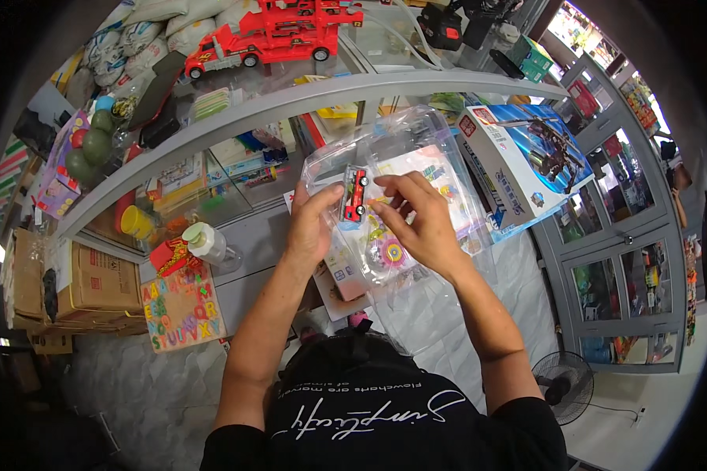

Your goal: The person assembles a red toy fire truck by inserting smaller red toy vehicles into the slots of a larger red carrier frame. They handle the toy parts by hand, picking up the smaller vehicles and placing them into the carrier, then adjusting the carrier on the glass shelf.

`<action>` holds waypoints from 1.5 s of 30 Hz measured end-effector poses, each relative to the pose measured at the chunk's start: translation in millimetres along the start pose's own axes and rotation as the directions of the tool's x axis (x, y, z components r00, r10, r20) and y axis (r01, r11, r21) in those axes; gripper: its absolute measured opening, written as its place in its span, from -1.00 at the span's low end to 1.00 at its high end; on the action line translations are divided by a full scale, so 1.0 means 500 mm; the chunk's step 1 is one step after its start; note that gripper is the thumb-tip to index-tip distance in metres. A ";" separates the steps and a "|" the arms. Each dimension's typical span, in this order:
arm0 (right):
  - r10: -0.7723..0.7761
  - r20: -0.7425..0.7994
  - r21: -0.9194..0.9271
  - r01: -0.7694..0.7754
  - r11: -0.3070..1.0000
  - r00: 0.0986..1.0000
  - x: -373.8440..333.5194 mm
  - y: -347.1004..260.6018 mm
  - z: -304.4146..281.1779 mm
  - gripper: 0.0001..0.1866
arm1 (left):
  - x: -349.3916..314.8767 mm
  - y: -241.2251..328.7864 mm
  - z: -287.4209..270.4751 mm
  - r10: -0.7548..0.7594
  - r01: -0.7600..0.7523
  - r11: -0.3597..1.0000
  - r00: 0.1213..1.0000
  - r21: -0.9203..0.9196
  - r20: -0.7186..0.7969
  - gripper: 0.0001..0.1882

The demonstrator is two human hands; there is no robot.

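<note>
Head: toy vehicle (354, 194), perhaps in tray (418, 124)

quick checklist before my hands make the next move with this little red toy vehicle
1. Red toy vehicle in plain view: ok, between the two hands.
2. Left hand at the vehicle: ok, its thumb tip is right beside it.
3. Left grip firm: cannot tell, the other fingers are mostly hidden.
4. Right hand free: ok, thumb and fingers are apart with nothing seen between them.
5. Clear plastic packaging sealed: cannot tell, glare and overlapping edges hide it.
6. Pump bottle away from the left hand: ok, there is a gap.
</note>
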State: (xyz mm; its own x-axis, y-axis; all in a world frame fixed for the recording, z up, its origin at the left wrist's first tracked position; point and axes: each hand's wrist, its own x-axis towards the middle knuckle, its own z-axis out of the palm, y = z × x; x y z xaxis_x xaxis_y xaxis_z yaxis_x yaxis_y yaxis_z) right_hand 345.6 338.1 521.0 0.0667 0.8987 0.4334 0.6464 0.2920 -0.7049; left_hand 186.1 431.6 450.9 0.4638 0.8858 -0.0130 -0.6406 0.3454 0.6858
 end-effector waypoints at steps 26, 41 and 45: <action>0.065 -0.051 -0.104 -0.070 0.992 0.997 0.052 -0.047 0.079 -0.72 | -0.044 0.009 0.026 0.152 -0.153 0.988 0.975 0.007 -0.165 -0.27; 0.049 -0.036 -0.158 -0.054 0.986 0.998 0.047 -0.029 0.092 -0.76 | -0.048 -0.022 0.024 0.104 -0.107 0.994 0.958 0.001 -0.266 -0.53; 0.071 0.001 -0.154 -0.070 0.986 0.997 0.051 -0.030 0.087 -0.75 | -0.043 -0.026 0.018 0.091 -0.099 0.995 0.959 -0.016 -0.268 -0.69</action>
State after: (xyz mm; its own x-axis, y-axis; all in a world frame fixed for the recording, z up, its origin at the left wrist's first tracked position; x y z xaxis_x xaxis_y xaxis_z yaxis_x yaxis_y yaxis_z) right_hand 304.6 370.9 518.3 0.1119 0.9175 0.3817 0.7497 0.1742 -0.6384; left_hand 190.0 405.4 448.5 0.2230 0.9640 -0.1450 -0.6930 0.2614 0.6718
